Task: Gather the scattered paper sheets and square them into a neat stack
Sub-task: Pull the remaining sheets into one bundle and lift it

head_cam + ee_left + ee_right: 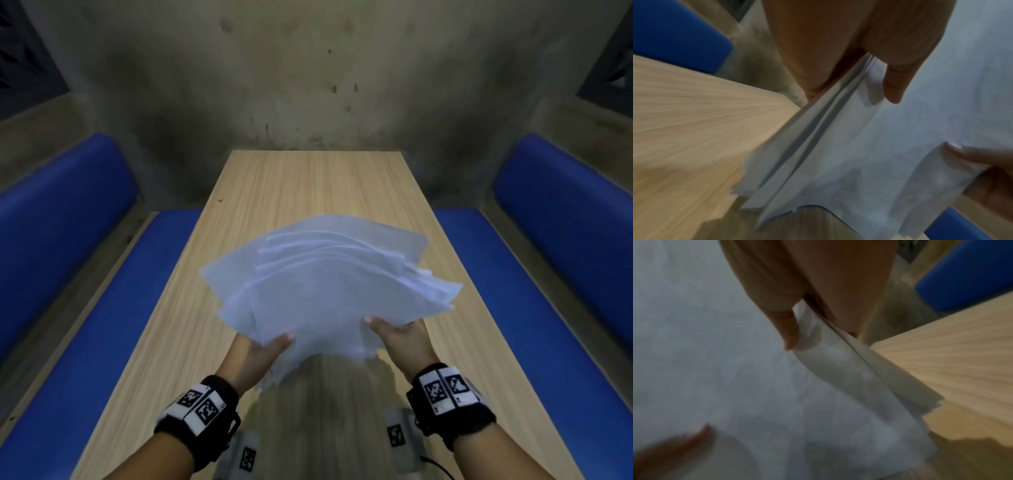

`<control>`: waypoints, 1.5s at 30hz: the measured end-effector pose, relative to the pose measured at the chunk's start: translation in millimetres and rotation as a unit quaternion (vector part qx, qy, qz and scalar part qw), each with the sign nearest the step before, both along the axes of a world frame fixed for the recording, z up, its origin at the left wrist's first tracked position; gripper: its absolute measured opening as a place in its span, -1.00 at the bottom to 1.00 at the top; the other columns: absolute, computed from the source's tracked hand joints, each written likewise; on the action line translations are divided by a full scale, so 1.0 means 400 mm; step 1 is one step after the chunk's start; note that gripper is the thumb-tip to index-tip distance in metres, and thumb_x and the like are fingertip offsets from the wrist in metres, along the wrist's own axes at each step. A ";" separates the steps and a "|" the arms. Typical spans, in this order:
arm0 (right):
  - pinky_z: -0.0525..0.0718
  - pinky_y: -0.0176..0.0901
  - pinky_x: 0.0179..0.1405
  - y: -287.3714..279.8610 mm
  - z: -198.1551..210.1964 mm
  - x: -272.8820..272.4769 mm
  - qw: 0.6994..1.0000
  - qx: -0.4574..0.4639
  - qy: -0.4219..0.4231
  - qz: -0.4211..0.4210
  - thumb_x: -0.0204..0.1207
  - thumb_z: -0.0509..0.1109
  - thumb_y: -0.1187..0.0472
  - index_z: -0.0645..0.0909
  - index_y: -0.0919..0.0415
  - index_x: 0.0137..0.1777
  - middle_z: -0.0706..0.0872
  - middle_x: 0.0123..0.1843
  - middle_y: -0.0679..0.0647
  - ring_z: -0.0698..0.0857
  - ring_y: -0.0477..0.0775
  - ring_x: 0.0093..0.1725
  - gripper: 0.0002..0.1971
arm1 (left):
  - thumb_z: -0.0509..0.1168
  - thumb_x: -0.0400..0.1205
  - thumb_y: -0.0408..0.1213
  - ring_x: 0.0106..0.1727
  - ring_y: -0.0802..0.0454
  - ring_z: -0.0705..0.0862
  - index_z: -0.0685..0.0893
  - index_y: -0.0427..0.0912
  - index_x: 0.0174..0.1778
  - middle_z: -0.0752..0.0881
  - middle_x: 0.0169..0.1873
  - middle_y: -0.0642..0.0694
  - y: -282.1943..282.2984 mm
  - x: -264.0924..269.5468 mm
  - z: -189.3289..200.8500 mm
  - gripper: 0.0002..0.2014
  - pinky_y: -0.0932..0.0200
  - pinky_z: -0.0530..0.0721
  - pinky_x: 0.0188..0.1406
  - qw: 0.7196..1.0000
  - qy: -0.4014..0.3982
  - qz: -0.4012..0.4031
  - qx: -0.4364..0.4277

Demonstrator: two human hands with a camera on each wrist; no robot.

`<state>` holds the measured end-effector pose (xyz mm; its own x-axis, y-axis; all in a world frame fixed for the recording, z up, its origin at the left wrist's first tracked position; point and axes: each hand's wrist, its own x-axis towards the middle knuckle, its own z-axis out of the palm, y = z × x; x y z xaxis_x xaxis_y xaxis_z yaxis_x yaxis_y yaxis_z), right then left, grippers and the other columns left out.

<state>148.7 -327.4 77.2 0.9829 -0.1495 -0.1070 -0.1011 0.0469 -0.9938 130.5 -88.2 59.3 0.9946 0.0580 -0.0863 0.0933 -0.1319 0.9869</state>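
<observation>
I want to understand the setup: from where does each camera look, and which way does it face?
Head: above, looking forward and down at the light wooden table; both hands hold the fanned white paper sheets.
Left wrist: along the left hand, thumb on the sheets.
Right wrist: along the right hand, thumb on the sheets.
Shared: the wrist views both show sheets, table and each other's thumb.

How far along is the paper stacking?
Gathering looks done: no loose sheets show on the table. In hand: the left hand and right hand grip the paper sheets by the near edge, raised off the table. Left: squaring. The edges are fanned and uneven, plain in the left wrist view, and the sheets are not set down.
</observation>
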 end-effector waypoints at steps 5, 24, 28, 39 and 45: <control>0.71 -0.35 -0.08 -0.010 0.074 0.045 0.980 -0.123 -0.158 0.009 0.50 0.39 0.50 0.74 0.04 0.02 0.84 -0.10 -0.15 0.77 -0.20 -0.02 -0.68 | 0.68 0.19 -0.07 0.57 0.07 0.38 0.11 0.19 0.58 0.28 0.58 0.13 0.033 0.031 0.111 0.12 0.21 0.50 0.40 0.976 -0.156 0.149 0.022; 0.37 -0.01 -0.03 0.052 0.144 0.047 0.774 -0.558 -0.241 0.177 0.37 0.33 0.34 0.64 0.13 -0.07 0.77 -0.22 0.03 0.70 0.22 -0.10 -0.83 | 0.51 0.44 -0.24 -0.35 0.39 0.70 0.76 -0.12 -0.16 0.81 -0.37 0.13 0.077 0.027 0.018 -0.89 0.46 0.60 -0.35 0.996 -0.042 0.020 0.082; 0.13 0.23 0.46 -0.117 0.114 0.024 0.822 -0.533 -0.164 -0.114 0.11 0.63 -0.17 0.52 -0.04 0.36 0.64 0.34 0.00 0.50 0.09 0.44 -0.23 | 0.45 0.51 -0.35 -0.23 0.52 0.73 0.67 0.12 -0.04 0.79 -0.29 0.47 0.128 -0.006 0.002 -0.75 0.57 0.62 -0.34 0.997 -0.020 0.069 0.021; 0.77 -0.18 -0.06 -0.201 0.001 -0.005 0.994 -0.003 -0.097 -0.042 0.24 0.60 0.46 0.55 0.30 0.34 0.80 0.17 0.10 0.79 0.00 0.12 -0.38 | 0.57 0.37 -0.25 0.00 0.25 0.79 0.68 0.03 0.13 0.84 -0.04 0.17 0.150 0.001 0.030 -0.59 0.41 0.72 -0.16 0.997 0.005 -0.014 -0.071; 0.75 -0.20 -0.24 -0.171 -0.105 -0.055 0.999 -0.008 -0.017 -0.040 0.34 0.50 0.60 0.49 0.13 0.29 0.81 -0.07 -0.15 0.80 -0.11 -0.09 -0.41 | 0.56 0.33 -0.45 0.08 -0.22 0.79 0.71 -0.30 0.16 0.82 0.04 -0.28 0.143 -0.030 -0.062 -0.54 0.18 0.77 -0.14 0.997 0.020 0.021 -0.070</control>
<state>126.7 -395.9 35.0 0.9710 -0.2287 -0.0699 -0.0630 0.0374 -0.9973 118.5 -30.9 34.3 0.9872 0.0831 -0.1359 0.1354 0.0119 0.9907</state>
